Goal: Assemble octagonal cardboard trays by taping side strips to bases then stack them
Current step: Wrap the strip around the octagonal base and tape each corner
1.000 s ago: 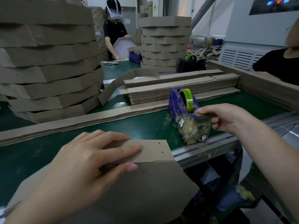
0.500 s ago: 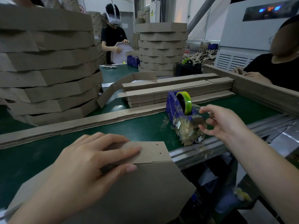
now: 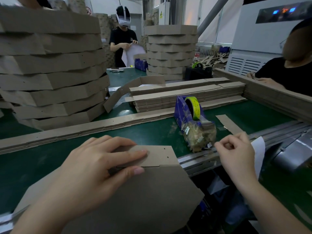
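Left grip (image 3: 101, 166): fingers flat, pressing side strip (image 3: 157, 155) onto base (image 3: 152, 200). Right grip (image 3: 234, 149): pinched, apparently on tape (image 3: 212, 146), dispenser (image 3: 189, 119) just beyond. Likely taping step; next move needs tape across seam.

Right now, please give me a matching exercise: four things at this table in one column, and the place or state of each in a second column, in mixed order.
1. left hand
2. tape dispenser
3. stack of trays
4. loose cardboard piece

A. lies flat on the green table, right of the dispenser
B. presses the side strip against the base
C. piled high, far left
D. carries a yellow-green roll

Pairs: 1-B, 2-D, 3-C, 4-A.
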